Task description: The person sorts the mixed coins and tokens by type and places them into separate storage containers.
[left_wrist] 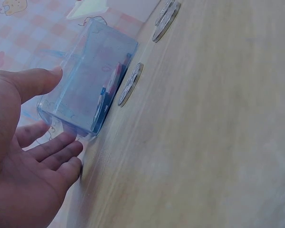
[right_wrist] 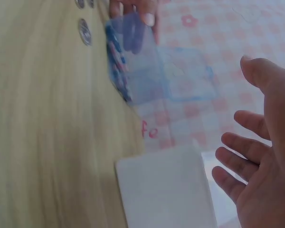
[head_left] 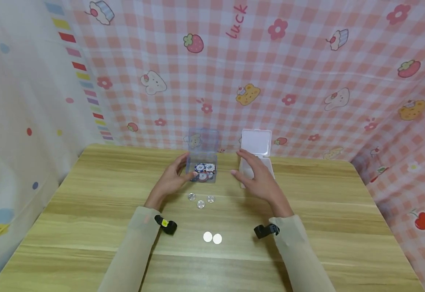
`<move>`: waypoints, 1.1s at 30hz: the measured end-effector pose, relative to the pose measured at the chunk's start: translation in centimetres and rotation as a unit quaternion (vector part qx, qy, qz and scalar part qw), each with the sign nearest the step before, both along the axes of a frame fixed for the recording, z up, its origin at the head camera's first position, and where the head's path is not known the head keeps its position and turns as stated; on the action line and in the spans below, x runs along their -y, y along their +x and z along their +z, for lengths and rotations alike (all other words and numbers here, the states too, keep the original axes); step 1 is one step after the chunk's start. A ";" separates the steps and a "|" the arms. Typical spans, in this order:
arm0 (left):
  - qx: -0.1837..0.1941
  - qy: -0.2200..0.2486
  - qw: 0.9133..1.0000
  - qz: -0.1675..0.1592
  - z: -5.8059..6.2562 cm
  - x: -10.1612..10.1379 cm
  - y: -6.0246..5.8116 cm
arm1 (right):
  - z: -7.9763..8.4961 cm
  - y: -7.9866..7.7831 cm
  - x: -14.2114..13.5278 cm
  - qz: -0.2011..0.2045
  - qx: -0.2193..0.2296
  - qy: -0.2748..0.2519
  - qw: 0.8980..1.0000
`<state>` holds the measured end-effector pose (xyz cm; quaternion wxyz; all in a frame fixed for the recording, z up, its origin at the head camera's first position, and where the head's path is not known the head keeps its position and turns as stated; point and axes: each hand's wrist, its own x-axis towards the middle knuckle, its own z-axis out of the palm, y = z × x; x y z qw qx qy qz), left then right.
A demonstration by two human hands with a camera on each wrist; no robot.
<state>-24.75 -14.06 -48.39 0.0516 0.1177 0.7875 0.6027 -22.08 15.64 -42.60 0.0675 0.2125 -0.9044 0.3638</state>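
Lying farthest from the back edge of the desk (head_left: 88,227): two white discs (head_left: 217,239), then three silvery discs (head_left: 201,204). Left hand (head_left: 170,178), relaxed, gripping nothing, beside an open transparent blue box (left_wrist: 85,90) of printed chips (head_left: 203,176) near that edge; right hand (head_left: 261,184), likewise ungripping, near the open white box (right_wrist: 164,190), right of the blue one.

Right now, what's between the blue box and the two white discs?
Three silver discs lie between the blue box and white discs, as the head view shows.
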 end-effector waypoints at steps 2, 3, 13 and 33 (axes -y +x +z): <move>0.000 -0.002 1.000 0.000 0.0 -0.1 -0.1 | 0.0 0.0 -0.7 -0.008 0.003 -0.010 1.000; 0.001 -0.003 1.000 0.000 -0.1 -0.1 -0.1 | 0.0 0.0 -1.1 -0.014 0.005 -0.017 1.000; 0.001 -0.014 1.000 0.002 -0.4 -0.1 -0.3 | 0.4 -0.2 -4.4 -0.055 0.021 -0.043 0.997; 0.007 -0.011 1.000 0.004 -0.2 0.0 -0.2 | -2.1 -1.0 -8.4 -0.068 0.137 -0.090 0.984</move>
